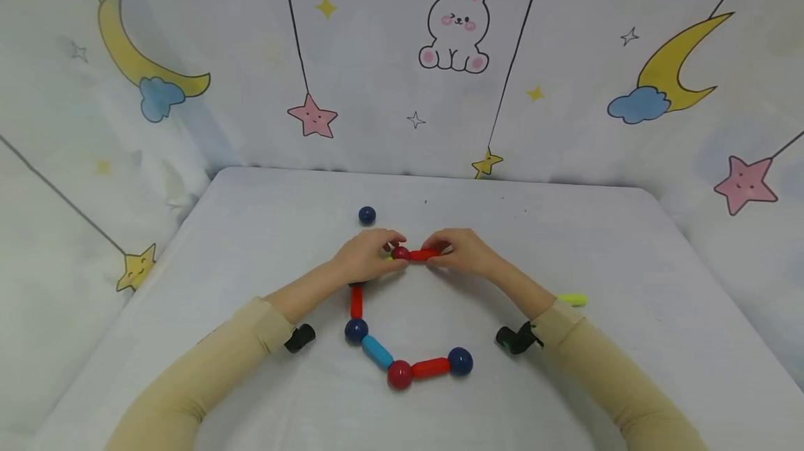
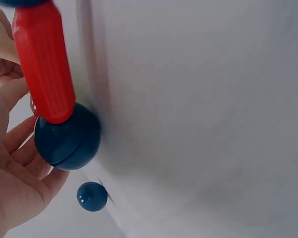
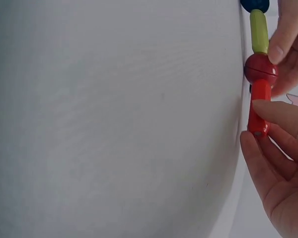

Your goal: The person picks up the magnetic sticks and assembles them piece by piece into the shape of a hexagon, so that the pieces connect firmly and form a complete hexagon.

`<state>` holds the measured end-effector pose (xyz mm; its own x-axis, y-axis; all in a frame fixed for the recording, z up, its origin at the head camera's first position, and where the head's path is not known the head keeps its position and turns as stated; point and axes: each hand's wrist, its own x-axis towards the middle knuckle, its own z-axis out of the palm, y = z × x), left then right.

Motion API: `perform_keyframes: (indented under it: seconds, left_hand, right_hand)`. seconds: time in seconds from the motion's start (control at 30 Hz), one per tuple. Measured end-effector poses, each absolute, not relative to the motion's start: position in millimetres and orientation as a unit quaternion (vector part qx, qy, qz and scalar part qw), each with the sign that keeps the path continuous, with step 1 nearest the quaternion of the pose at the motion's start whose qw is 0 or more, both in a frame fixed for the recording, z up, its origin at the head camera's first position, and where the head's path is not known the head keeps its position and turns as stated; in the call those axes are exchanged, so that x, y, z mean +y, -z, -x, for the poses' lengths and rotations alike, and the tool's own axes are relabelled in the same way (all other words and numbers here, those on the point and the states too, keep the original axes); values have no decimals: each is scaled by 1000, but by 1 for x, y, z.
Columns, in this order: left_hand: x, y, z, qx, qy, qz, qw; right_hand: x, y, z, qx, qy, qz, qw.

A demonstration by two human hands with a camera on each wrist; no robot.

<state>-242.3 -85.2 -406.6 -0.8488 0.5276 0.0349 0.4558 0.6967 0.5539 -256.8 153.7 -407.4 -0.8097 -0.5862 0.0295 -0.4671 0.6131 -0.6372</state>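
Observation:
At the far middle of the table, my left hand (image 1: 364,257) holds a dark red ball (image 1: 400,253) between thumb and fingers. My right hand (image 1: 466,251) pinches a red rod (image 3: 261,90), whose one end meets that ball. On the ball's other side, the right wrist view shows a yellow-green rod (image 3: 259,32) running to a blue ball (image 3: 256,4). Beneath my left palm, a blue ball (image 2: 72,146) joins another red rod (image 2: 42,59); the head view mostly hides this ball. From there the chain curves toward me.
Nearer me the chain continues through a blue ball (image 1: 356,330), a light blue rod (image 1: 377,352), a red ball (image 1: 400,374), a red rod (image 1: 430,368) and an end blue ball (image 1: 460,361). A loose blue ball (image 1: 367,215) lies behind my left hand. A yellow-green rod (image 1: 573,300) lies beside my right sleeve.

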Motion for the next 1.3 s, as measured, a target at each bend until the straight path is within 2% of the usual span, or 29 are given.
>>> perform_keyframes:
  seconds: [0.2,0.4,0.7,0.9,1.1,1.3]
  left_hand:
    - [-79,408,253,911,-266,-309,58]
    - [-80,410,254,915,-268,-297,59]
    - [-93,412,250,923,-274,-265,51]
    - [-100,412,246,920,-293,-258,43]
    - [-103,410,243,917,-301,-258,40]
    - [-105,410,243,917,-300,-259,42]
  right_hand:
    - [146,407,258,888,331,308,88]
    - [138,407,264,890,327,303,97]
    - [114,399,301,895,333,281,100]
    - [89,399,327,892,319,294,129]
    - [66,402,342,891,312,295,146]
    - [49,409,348,896,284,314,134]
